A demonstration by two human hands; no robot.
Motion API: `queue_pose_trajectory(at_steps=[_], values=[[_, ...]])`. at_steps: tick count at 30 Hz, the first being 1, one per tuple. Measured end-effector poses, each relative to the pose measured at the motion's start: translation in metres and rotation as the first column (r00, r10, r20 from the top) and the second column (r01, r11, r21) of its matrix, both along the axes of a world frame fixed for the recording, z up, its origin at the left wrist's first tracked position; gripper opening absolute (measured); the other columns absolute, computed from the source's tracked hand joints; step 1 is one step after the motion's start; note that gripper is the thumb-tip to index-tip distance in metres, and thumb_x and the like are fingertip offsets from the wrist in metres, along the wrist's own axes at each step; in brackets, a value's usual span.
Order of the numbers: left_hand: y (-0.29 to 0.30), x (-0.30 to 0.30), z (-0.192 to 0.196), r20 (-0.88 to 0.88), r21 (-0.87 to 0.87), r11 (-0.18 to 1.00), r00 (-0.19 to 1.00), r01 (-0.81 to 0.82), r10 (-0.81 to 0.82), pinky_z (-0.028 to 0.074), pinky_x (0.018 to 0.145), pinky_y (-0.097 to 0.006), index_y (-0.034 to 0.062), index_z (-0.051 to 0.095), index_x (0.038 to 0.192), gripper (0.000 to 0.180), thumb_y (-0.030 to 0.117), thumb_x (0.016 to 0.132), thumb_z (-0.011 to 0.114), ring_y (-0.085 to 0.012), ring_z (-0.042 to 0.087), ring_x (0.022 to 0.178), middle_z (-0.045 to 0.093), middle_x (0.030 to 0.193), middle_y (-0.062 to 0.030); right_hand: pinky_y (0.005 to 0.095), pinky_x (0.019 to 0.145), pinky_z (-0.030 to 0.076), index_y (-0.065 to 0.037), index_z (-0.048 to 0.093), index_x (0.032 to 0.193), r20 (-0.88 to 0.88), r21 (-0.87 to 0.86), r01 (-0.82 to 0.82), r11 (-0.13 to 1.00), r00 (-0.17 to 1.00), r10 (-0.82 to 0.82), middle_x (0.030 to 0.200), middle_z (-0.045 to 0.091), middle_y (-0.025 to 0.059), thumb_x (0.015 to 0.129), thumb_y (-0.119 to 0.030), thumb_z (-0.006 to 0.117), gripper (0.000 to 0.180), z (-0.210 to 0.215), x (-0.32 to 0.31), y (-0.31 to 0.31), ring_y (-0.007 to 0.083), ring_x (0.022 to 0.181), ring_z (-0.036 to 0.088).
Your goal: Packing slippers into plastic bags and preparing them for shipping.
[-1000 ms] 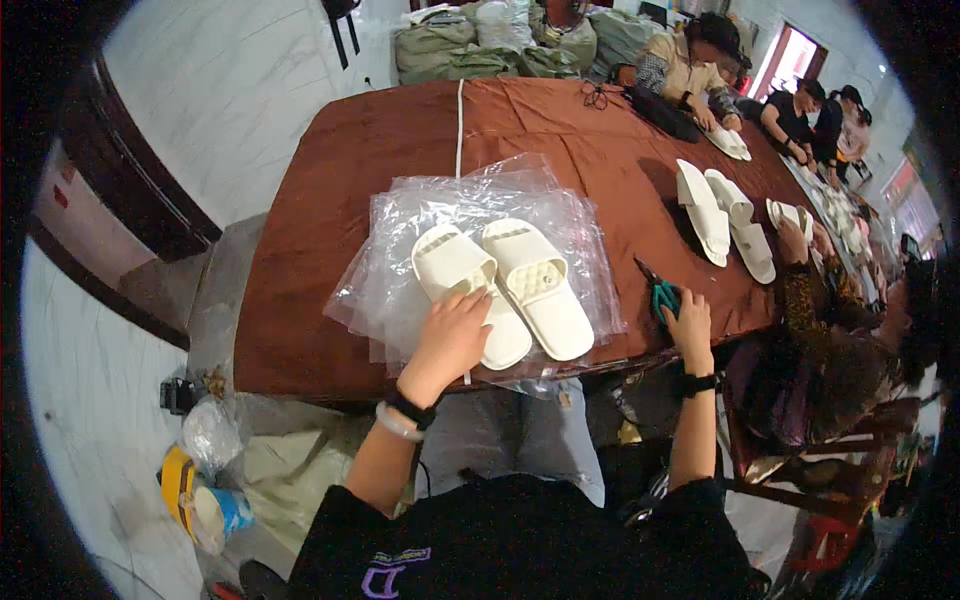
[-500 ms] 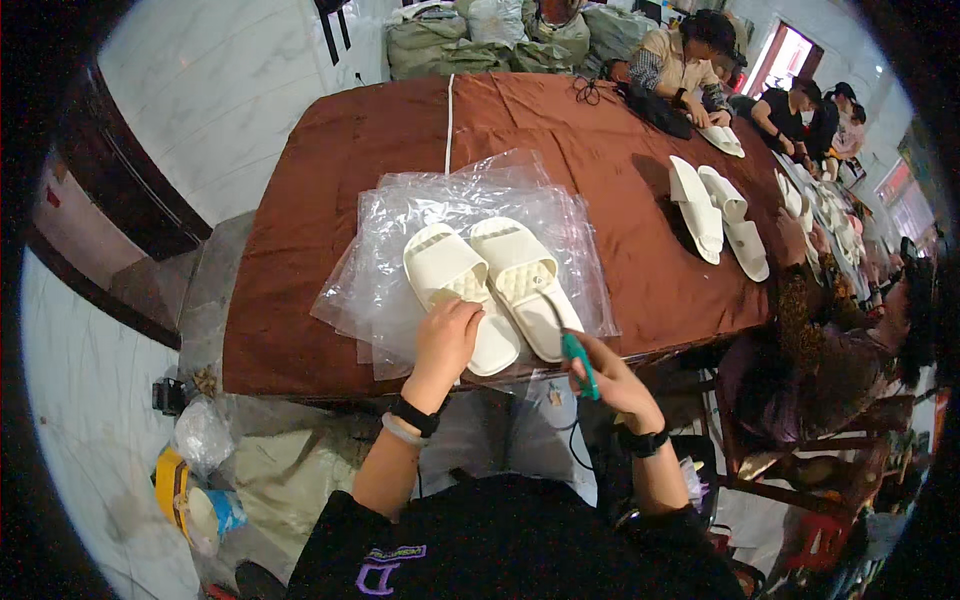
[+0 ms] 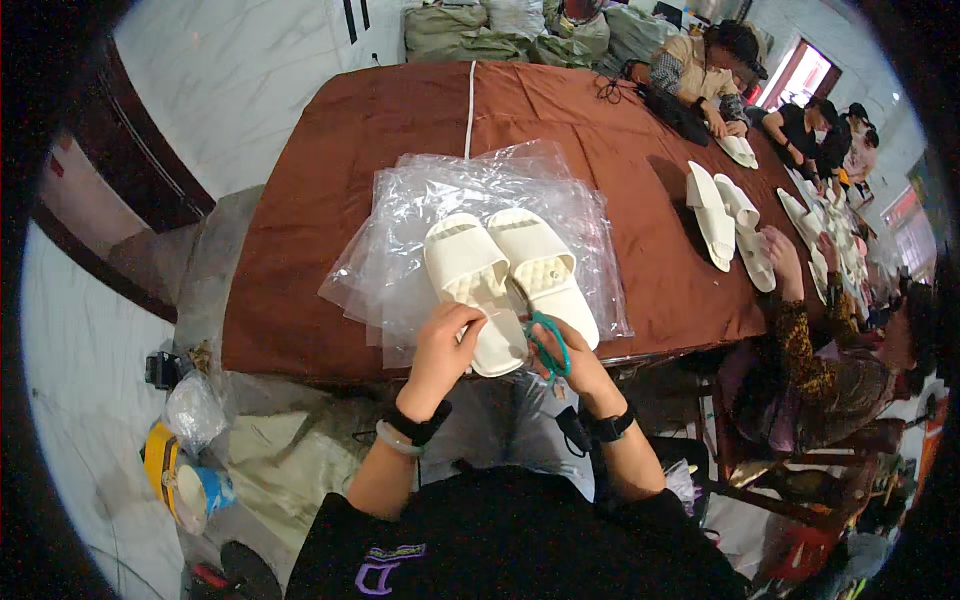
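A pair of cream slippers lies on stacked clear plastic bags (image 3: 385, 215). My left hand (image 3: 440, 345) is at the outer edge of the left slipper (image 3: 462, 252), fingers curled closed over its footbed. Whether a small thing is pinched there is hidden. My right hand (image 3: 578, 365) is closed around green-handled scissors (image 3: 548, 350) near the heel of the right slipper (image 3: 532, 243). The scissors' blades are mostly hidden, seeming to lie between the two slippers.
A brown cloth covers the table (image 3: 330, 150). More cream slippers (image 3: 712, 215) lie to the right, near a co-worker's hand (image 3: 782, 262). Another person (image 3: 710, 75) handles a slipper (image 3: 738, 150) at the far right. Sacks (image 3: 445, 35) are piled behind the table.
My right hand has moved left with the scissors, from over the right slipper to between the two heels. My left hand stays at the left slipper. The view has shifted slightly.
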State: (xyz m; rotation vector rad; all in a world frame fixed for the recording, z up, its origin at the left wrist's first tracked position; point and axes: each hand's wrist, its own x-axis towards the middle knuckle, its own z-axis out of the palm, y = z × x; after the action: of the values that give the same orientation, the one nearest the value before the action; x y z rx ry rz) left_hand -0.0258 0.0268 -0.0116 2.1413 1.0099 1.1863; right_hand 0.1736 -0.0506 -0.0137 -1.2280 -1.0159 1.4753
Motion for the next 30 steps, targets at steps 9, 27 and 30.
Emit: queue_pose_trajectory(at_steps=[9, 27, 30], values=[[-0.044, -0.168, 0.022, 0.109, -0.784, 0.504, 0.879, 0.363, -0.464, 0.047, 0.063, -0.027, -0.0018, 0.065, 0.087, 0.014, 0.011, 0.082, 0.069, -0.0102, 0.058, 0.074, 0.065, 0.082, -0.0051, 0.0314, 0.072, 0.05, 0.002, 0.055, 0.124, 0.301, 0.345, 0.4, 0.849, 0.81, -0.504, 0.098, 0.067, 0.0123, 0.091, -0.022, 0.06, 0.041, 0.0, 0.111, -0.009, 0.0191, 0.084, 0.063], [-0.055, -0.199, -0.049, -0.084, 0.081, 0.763, 0.759, -0.641, 0.646, 0.039, 0.1, -0.041, 0.0052, 0.054, 0.124, 0.042, 0.005, 0.083, 0.063, -0.0324, 0.05, 0.119, 0.054, 0.127, -0.0153, 0.0329, 0.076, 0.05, -0.005, 0.062, 0.115, 0.784, 0.423, -0.038, 0.906, 0.517, -0.344, 0.108, 0.063, 0.0127, 0.087, -0.009, 0.06, 0.029, -0.001, 0.107, 0.028, 0.0241, 0.092, 0.061], [-0.044, -0.137, -0.005, -0.008, 0.068, 0.934, 0.936, -0.352, 0.353, 0.04, 0.099, -0.039, 0.0033, 0.059, 0.116, 0.036, 0.004, 0.08, 0.064, -0.0311, 0.053, 0.113, 0.055, 0.125, -0.0145, 0.0268, 0.074, 0.05, -0.006, 0.062, 0.115, 0.618, 0.263, -0.157, 0.952, 0.785, -0.041, 0.11, 0.064, 0.0091, 0.089, -0.007, 0.058, 0.026, 0.001, 0.065, 0.052, 0.0176, 0.085, 0.064]])
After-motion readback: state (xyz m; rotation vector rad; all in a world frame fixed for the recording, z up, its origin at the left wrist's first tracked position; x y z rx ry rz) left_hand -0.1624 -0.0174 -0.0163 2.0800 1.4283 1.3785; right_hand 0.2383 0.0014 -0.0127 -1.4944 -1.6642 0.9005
